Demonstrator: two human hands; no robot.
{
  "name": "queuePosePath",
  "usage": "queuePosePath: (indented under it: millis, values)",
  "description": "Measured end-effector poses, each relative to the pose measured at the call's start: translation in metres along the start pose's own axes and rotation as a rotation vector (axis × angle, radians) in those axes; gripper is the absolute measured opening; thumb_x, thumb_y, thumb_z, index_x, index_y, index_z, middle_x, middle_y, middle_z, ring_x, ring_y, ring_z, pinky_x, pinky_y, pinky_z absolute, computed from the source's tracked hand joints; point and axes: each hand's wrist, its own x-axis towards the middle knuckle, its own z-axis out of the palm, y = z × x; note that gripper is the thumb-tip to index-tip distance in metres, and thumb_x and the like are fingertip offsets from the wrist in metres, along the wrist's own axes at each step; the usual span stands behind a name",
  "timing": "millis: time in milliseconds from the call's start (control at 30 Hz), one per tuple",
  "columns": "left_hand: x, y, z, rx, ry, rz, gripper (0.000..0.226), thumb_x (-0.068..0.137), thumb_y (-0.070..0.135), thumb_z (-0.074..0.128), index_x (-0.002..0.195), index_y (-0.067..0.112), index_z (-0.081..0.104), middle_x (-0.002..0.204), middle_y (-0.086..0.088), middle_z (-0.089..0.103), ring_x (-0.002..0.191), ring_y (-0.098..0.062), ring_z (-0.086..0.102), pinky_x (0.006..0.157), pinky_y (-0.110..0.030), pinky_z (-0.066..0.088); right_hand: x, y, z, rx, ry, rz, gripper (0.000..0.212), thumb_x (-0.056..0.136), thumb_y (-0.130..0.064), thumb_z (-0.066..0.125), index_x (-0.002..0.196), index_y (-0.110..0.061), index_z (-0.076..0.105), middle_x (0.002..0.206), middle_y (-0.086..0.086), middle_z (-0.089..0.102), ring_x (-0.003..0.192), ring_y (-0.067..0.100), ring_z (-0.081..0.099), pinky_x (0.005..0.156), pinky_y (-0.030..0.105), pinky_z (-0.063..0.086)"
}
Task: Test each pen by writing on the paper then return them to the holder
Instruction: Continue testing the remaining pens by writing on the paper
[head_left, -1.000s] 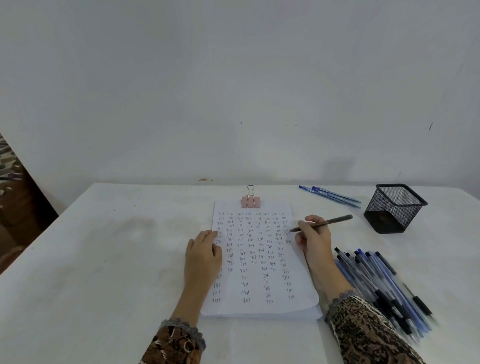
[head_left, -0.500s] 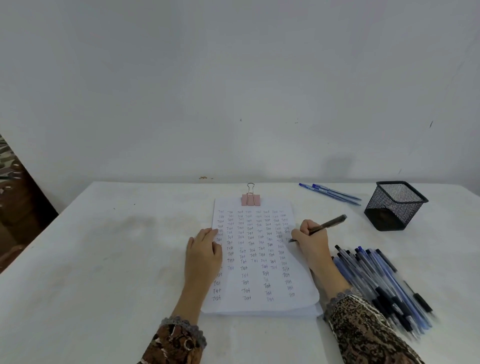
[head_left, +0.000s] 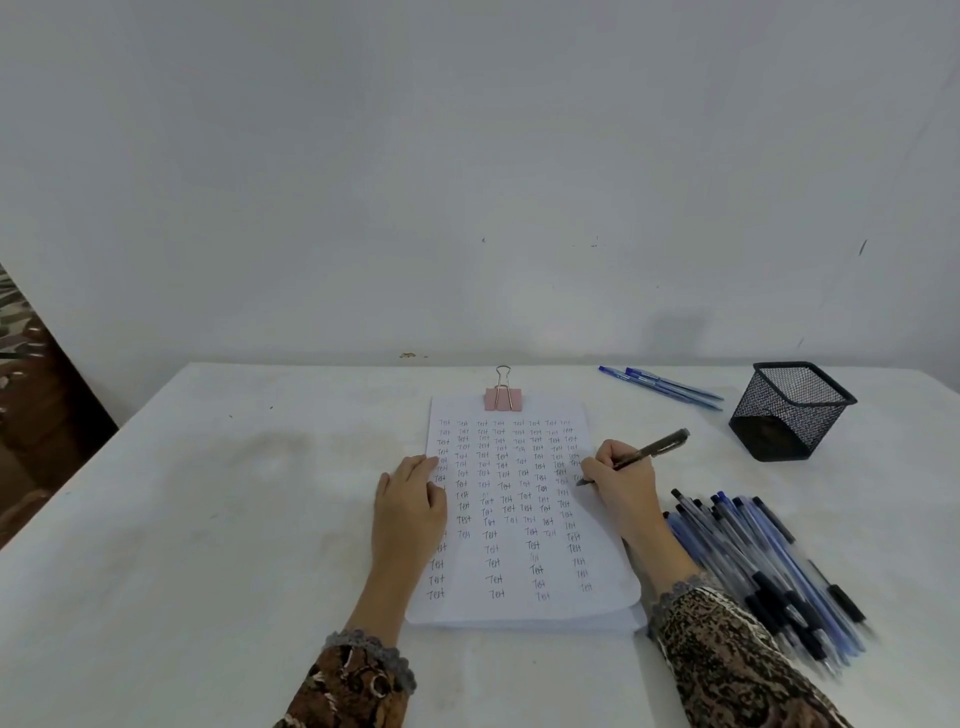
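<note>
A stack of white paper (head_left: 519, 566), covered in rows of handwritten words and held by a pink binder clip (head_left: 502, 397), lies in the middle of the table. My left hand (head_left: 410, 509) lies flat on the paper's left edge. My right hand (head_left: 621, 480) grips a dark pen (head_left: 649, 451), with the tip touching the paper near its right edge. A black mesh holder (head_left: 792, 410) stands at the back right and looks empty. Several blue and black pens (head_left: 763, 566) lie in a heap right of my right forearm.
Two blue pens (head_left: 662, 387) lie at the back of the white table (head_left: 208, 519), left of the holder. A wall rises just behind the table. Brown furniture (head_left: 31, 415) stands past the table's left edge.
My right hand has lowered the pen tip onto the paper and tilted the pen more upright. The left hand has stayed on the paper.
</note>
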Motion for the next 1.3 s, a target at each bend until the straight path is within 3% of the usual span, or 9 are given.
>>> queuePosePath:
  millis: [100,200,333,433,600,767,1167,1300]
  values:
    - [0.0,0.001,-0.001,-0.004,-0.002,-0.004,0.037,0.089,0.003,0.044,0.124,0.005,0.056,0.127,-0.005,0.056,0.12,-0.017,0.048,0.112,-0.031,0.02,0.001,0.001,-0.003,0.092,-0.031,0.031,0.042,0.077,0.018,0.049,0.053,-0.013,0.033,0.043,-0.004,0.033,0.038,0.007,0.028,0.045,0.018,0.028]
    - [0.0,0.001,-0.002,0.0,-0.001,0.004,0.037,0.089,0.002,0.044,0.123,0.005,0.056,0.126,-0.005,0.056,0.12,-0.018,0.049,0.112,-0.032,0.02,0.002,0.001,-0.007,0.194,-0.085,0.066,0.038,0.079,0.017,0.05,0.057,-0.012,0.037,0.046,0.001,0.04,0.042,0.012,0.035,0.046,0.019,0.033]
    - [0.0,0.001,-0.002,0.002,0.0,0.003,0.037,0.089,0.002,0.044,0.123,0.005,0.056,0.126,-0.005,0.056,0.119,-0.018,0.049,0.113,-0.032,0.019,0.003,-0.001,-0.008,0.322,-0.08,0.108,0.045,0.078,0.02,0.049,0.054,-0.017,0.04,0.044,-0.003,0.039,0.04,0.01,0.033,0.039,0.016,0.03]
    - [0.0,0.002,-0.002,-0.006,0.007,-0.005,0.037,0.088,0.002,0.044,0.123,0.005,0.057,0.127,-0.005,0.056,0.12,-0.018,0.049,0.111,-0.028,0.016,0.001,0.0,-0.008,0.248,-0.039,0.09,0.053,0.077,0.016,0.048,0.046,-0.023,0.031,0.043,-0.005,0.027,0.041,0.011,0.022,0.042,0.018,0.024]
    - [0.0,0.002,-0.002,-0.006,0.005,-0.005,0.037,0.089,0.003,0.044,0.124,0.005,0.056,0.128,-0.005,0.055,0.121,-0.017,0.048,0.11,-0.025,0.013,-0.005,-0.003,-0.004,0.052,-0.013,0.011,0.045,0.075,0.017,0.051,0.054,-0.016,0.028,0.045,-0.008,0.027,0.037,0.0,0.028,0.041,0.01,0.03]
    - [0.0,0.002,-0.002,0.003,0.022,0.001,0.036,0.088,0.002,0.044,0.122,0.005,0.057,0.125,-0.006,0.057,0.117,-0.018,0.05,0.103,-0.018,0.013,-0.003,-0.003,0.0,-0.01,-0.011,-0.018,0.046,0.073,0.021,0.048,0.055,-0.015,0.027,0.041,-0.016,0.026,0.038,0.0,0.024,0.043,0.013,0.032]
    - [0.0,0.001,-0.002,0.008,0.023,0.005,0.036,0.089,0.002,0.045,0.122,0.006,0.057,0.126,-0.005,0.057,0.119,-0.018,0.05,0.104,-0.019,0.012,-0.005,-0.005,0.003,-0.033,0.028,-0.052,0.046,0.073,0.02,0.05,0.053,-0.015,0.028,0.046,-0.009,0.027,0.039,0.0,0.028,0.045,0.01,0.034]
    - [0.0,0.0,-0.001,-0.009,0.023,0.009,0.035,0.087,0.001,0.046,0.12,0.005,0.059,0.123,-0.006,0.058,0.117,-0.019,0.052,0.111,-0.03,0.02,-0.004,-0.004,0.002,-0.041,0.072,-0.086,0.047,0.073,0.02,0.05,0.054,-0.015,0.027,0.054,0.0,0.025,0.038,0.0,0.029,0.045,0.009,0.033]
